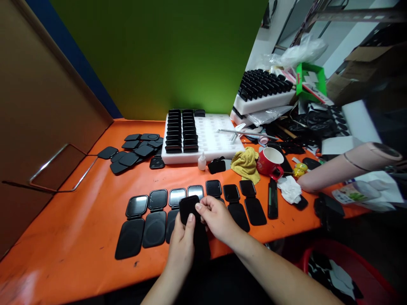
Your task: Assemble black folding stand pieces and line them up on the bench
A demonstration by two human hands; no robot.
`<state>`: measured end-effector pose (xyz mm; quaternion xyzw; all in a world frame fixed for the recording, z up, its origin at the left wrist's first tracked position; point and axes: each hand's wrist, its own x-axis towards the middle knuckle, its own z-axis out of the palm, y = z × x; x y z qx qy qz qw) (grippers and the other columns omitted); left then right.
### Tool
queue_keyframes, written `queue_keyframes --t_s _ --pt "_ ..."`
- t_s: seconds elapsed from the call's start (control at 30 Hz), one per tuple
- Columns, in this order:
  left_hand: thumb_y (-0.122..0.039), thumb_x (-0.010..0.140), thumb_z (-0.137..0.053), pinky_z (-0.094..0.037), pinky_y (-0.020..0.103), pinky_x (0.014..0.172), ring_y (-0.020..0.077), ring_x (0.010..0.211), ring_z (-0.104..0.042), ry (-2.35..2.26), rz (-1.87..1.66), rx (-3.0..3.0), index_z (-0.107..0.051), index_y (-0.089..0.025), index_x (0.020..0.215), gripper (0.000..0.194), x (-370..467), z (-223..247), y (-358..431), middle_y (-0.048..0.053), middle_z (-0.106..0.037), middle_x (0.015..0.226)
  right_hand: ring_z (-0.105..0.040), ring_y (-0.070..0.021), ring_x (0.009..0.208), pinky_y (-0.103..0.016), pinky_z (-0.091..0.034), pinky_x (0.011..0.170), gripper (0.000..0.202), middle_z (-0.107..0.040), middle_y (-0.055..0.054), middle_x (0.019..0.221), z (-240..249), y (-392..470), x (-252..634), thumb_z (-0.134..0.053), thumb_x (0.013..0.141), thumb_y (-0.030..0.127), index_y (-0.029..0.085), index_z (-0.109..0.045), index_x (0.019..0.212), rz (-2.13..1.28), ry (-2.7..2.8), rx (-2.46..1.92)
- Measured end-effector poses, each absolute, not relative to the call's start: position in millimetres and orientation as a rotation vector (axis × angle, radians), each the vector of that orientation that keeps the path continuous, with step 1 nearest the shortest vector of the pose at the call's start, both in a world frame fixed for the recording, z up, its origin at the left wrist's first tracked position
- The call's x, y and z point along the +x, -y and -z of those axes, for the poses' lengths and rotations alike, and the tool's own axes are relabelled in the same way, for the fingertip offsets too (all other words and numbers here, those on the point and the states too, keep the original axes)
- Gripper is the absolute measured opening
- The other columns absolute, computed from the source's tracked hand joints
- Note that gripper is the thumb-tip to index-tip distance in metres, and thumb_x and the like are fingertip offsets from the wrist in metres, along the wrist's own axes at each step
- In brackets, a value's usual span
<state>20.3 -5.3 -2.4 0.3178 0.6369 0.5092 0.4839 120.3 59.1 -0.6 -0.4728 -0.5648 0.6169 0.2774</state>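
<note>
- Head view: our left hand (182, 241) is clamped on a black panel (187, 206), its thumb lying on the lower part of the face
- Our right hand (219, 218) pinches the right edge of that same panel, thumb on top, with the other fingertips partly hidden
- We have the panel raised at the near side of the orange bench (89, 220), in front of a row of opened black cases (154, 228), and it covers part of the row; we cannot tell how far the dark shape under it belongs to it
- Each case we can see whole lies with its smaller, glossy half away from us and its larger, matt half nearer
- Behind the row, on our left, black pads (129, 159) lie in a loose, overlapping pile
- Beside the pile we see a white tray (211, 137) with black pieces (174, 132) standing in two columns
- Along its near edge we have a small white bottle (202, 162), then a yellow cloth (245, 164) and a red mug (266, 160)
- Just right of the row lies a black tool with a green strip (272, 199), near a crumpled white tissue (289, 189)
</note>
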Motion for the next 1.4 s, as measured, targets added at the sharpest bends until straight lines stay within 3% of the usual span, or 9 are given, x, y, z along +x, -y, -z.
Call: queue_keyframes --t_s 0.2,0.73,0.8,0.93,1.0,1.17,1.3,1.4 --pt "-0.041 0.084 -0.044 -0.04 0.031 0.089 0.0208 0.11 -0.049 -1.57 -1.221 0.778 -0.048 -0.02 0.115 0.038 19 1 7 0.006 -0.057 0.115 -0.046 -0.0085 0.042 -0.019 -0.04 0.039 0.02 -0.049 0.004 0.056 -4 -64 125 -0.045 0.083 0.036 0.02 -0.046 0.072 -1.634 1.679 -1.244" --pt "-0.044 0.079 -0.05 -0.047 0.032 0.076 0.022 0.091 -0.059 -1.545 -1.232 0.702 -0.05 -0.019 0.11 0.04 17 -1 6 0.006 -0.061 0.105 -0.054 -0.0114 0.048 -0.021 -0.045 0.044 0.023 -0.053 0.001 0.059 -18 -72 126 -0.043 0.084 0.038 0.019 -0.043 0.069 -1.751 1.828 -1.288" --pt "-0.045 0.079 -0.05 -0.047 0.032 0.074 0.0223 0.09 -0.06 -1.561 -1.226 0.705 -0.051 -0.019 0.108 0.039 16 -1 5 0.007 -0.062 0.104 -0.056 -0.0118 0.05 -0.021 -0.043 0.047 0.024 -0.055 0.001 0.059 -22 -72 126 -0.041 0.085 0.038 0.019 -0.044 0.071 -1.636 1.945 -1.312" --pt "-0.043 0.079 -0.052 -0.047 0.03 0.074 0.0215 0.089 -0.061 -1.466 -1.243 0.621 -0.051 -0.02 0.106 0.035 14 -2 4 0.005 -0.064 0.095 -0.058 -0.0168 0.067 -0.028 -0.041 0.064 0.029 -0.059 -0.003 0.068 -36 -74 127 -0.049 0.081 0.045 0.018 -0.049 0.071 -0.959 2.284 -1.406" --pt "-0.043 0.079 -0.052 -0.049 0.031 0.072 0.0214 0.086 -0.063 -1.354 -1.226 0.484 -0.049 -0.02 0.109 0.038 13 -5 3 0.005 -0.066 0.089 -0.056 -0.0185 0.073 -0.028 -0.039 0.066 0.029 -0.06 -0.005 0.074 -39 -77 129 -0.052 0.079 0.047 0.018 -0.052 0.075 -0.794 2.316 -1.43" --pt "-0.04 0.077 -0.055 -0.051 0.032 0.067 0.021 0.075 -0.066 -1.266 -1.16 0.285 -0.05 -0.019 0.11 0.04 10 -15 2 0.006 -0.068 0.083 -0.054 -0.0117 0.066 -0.023 -0.04 0.06 0.025 -0.057 0.0 0.073 -22 -81 134 -0.035 0.09 0.034 0.02 -0.055 0.083 -1.314 2.042 -1.288" --pt "-0.037 0.074 -0.057 -0.052 0.032 0.065 0.0211 0.073 -0.066 -1.291 -1.14 0.274 -0.052 -0.019 0.11 0.041 8 -17 3 0.005 -0.07 0.082 -0.05 -0.0083 0.052 -0.02 -0.04 0.047 0.029 -0.048 0.003 0.066 -6 -74 125 -0.035 0.088 0.044 0.02 -0.051 0.083 -1.765 1.624 -1.258" --pt "-0.039 0.075 -0.056 -0.051 0.033 0.068 0.0226 0.077 -0.066 -1.361 -1.127 0.365 -0.052 -0.019 0.113 0.044 8 -14 3 0.005 -0.07 0.085 -0.046 -0.0076 0.043 -0.019 -0.037 0.039 0.034 -0.043 0.005 0.061 -2 -67 114 -0.04 0.083 0.053 0.02 -0.046 0.08 -1.878 1.465 -1.272"
